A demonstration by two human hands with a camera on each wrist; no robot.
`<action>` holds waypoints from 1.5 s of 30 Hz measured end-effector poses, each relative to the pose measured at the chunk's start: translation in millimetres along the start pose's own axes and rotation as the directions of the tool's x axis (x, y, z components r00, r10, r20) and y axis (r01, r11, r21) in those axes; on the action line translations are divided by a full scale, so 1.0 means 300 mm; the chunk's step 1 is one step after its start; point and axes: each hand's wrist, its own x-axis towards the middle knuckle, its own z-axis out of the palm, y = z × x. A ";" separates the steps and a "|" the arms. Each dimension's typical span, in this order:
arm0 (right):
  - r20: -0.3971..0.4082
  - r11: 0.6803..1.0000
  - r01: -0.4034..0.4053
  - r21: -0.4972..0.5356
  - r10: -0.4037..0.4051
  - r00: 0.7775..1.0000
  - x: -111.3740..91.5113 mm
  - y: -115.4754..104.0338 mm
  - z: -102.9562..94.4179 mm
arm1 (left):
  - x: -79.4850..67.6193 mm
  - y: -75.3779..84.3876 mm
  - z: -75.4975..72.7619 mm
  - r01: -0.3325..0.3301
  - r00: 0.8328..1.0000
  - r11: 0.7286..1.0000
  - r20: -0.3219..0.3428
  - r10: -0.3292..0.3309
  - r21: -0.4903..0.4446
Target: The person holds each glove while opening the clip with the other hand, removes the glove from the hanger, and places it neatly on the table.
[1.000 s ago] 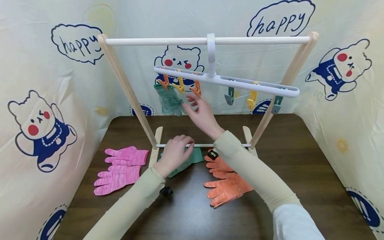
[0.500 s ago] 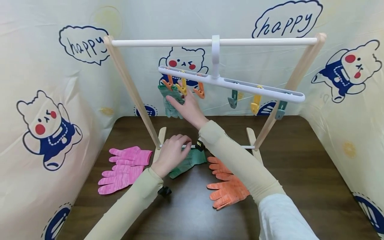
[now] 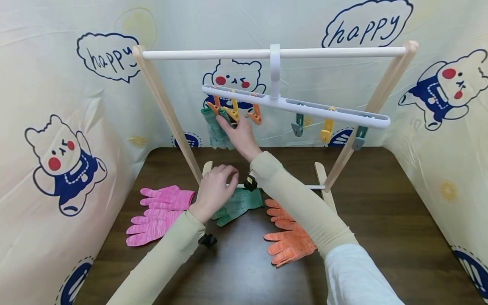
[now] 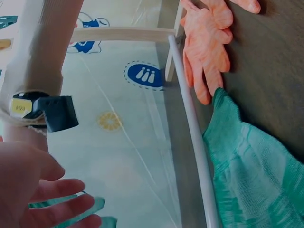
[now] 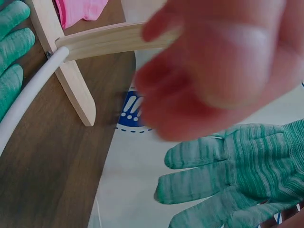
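From a white hanger [image 3: 320,110] several small clips hang. An orange clip [image 3: 214,104] grips the cuff of a green striped glove [image 5: 256,161], which dangles fingers down. My right hand [image 3: 244,137] reaches up beside this glove, thumb and fingers around the lower part of a yellow clip [image 3: 232,111]; its fingertips are partly hidden. Blurred in the right wrist view, the hand's fingers look curled. Lower down, my left hand [image 3: 214,190] hovers with loosely bent fingers and holds nothing. Below it, a second green glove [image 3: 240,205] lies on the table, partly covered by the hand.
A wooden rack [image 3: 160,101] with a white top rod [image 3: 206,54] carries the hanger. Two pink gloves [image 3: 158,220] lie left, two orange gloves [image 3: 289,243] right. More clips, including another orange clip [image 3: 254,114], hang along the hanger. A printed curtain surrounds the dark table [image 3: 381,237].
My right hand has moved left from beside the second orange clip to the yellow clip. My left hand has shifted only slightly. The head view has turned a little left.
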 end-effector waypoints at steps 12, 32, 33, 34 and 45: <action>0.061 0.999 0.010 0.039 -0.013 0.998 -0.028 0.011 -0.020 | 0.044 -0.018 -0.047 0.070 0.994 0.995 -0.080 -0.075 -0.064; 0.127 0.998 0.053 0.030 -0.056 0.990 -0.088 -0.019 -0.013 | 0.085 -0.059 -0.131 0.187 0.906 0.955 -0.336 -0.259 -0.231; 0.130 0.998 0.052 0.026 -0.055 0.990 -0.091 -0.020 -0.013 | 0.085 -0.058 -0.135 0.194 0.903 0.952 -0.337 -0.268 -0.239; 0.133 0.998 0.056 0.022 -0.058 0.989 -0.094 -0.019 -0.014 | 0.085 -0.058 -0.138 0.200 0.900 0.949 -0.336 -0.276 -0.244; 0.181 0.998 0.061 0.027 -0.065 0.981 -0.126 -0.006 -0.039 | 0.089 -0.060 -0.150 0.207 0.894 0.930 -0.328 -0.306 -0.302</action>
